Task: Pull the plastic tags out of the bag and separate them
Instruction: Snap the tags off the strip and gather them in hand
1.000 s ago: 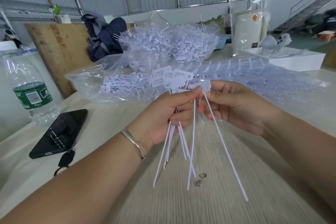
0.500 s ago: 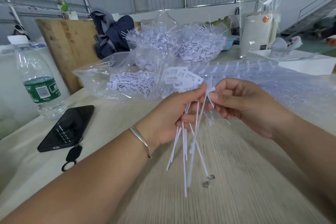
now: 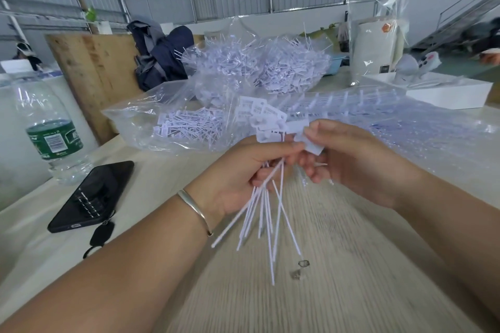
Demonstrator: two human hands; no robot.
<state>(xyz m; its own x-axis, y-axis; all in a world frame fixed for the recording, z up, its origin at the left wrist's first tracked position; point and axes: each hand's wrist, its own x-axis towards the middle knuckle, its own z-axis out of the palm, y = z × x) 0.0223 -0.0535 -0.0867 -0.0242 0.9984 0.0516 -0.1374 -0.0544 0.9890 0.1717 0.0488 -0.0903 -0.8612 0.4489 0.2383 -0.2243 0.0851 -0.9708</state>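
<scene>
While our left hand (image 3: 238, 178) curls round a bundle of tags (image 3: 266, 121) at mid-frame, stems hanging below the fingers, our right hand (image 3: 349, 162) pinches one tag head (image 3: 311, 144) beside it. Behind, a clear bag (image 3: 151, 127) lying on the table (image 3: 338, 278) holds more tags.

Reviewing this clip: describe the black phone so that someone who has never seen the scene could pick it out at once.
Start at the pale table and go to its left side, beside the left forearm. The black phone lies flat there, just in front of the green-labelled water bottle. It is the only dark slab on the table, with a small dark fob at its near end.
</scene>
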